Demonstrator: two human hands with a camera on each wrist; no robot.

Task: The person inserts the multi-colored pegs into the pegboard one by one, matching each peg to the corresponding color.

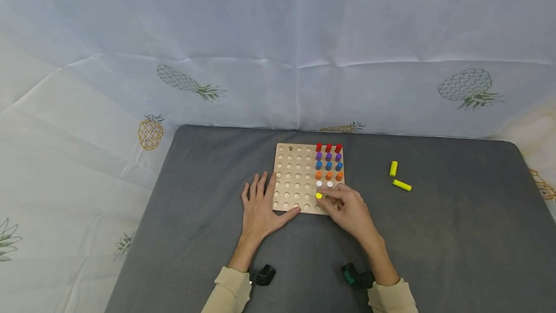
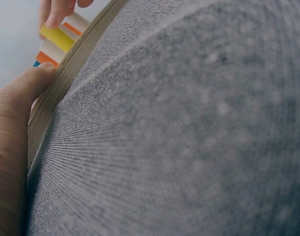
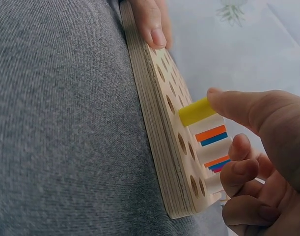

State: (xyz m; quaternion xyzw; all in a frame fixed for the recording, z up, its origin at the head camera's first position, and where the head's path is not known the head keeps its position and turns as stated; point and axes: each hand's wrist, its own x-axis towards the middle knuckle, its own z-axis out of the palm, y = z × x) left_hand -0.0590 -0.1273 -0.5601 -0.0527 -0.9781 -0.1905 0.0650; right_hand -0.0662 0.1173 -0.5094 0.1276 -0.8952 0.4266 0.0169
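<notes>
A wooden peg board (image 1: 286, 170) full of round holes lies flat on the table. My left hand (image 1: 260, 211) rests along its left side with the fingers spread, the thumb touching the near edge. With thumb and index finger, my right hand (image 1: 352, 211) pinches a yellow peg (image 3: 196, 112). This peg stands upright at a hole in the row just nearer than the white pegs (image 1: 319, 184); its lower end's depth cannot be told. Behind them, in rows, stand orange pegs (image 1: 328, 176), blue pegs (image 1: 328, 165), purple pegs (image 1: 328, 157) and red pegs (image 1: 328, 148).
Two loose yellow pegs, an upper one (image 1: 393, 168) and a lower one (image 1: 402, 185), lie right of the board. Grey cloth covers the table (image 1: 456, 235). A pale curtain (image 1: 269, 91) with pineapple prints hangs behind its far edge.
</notes>
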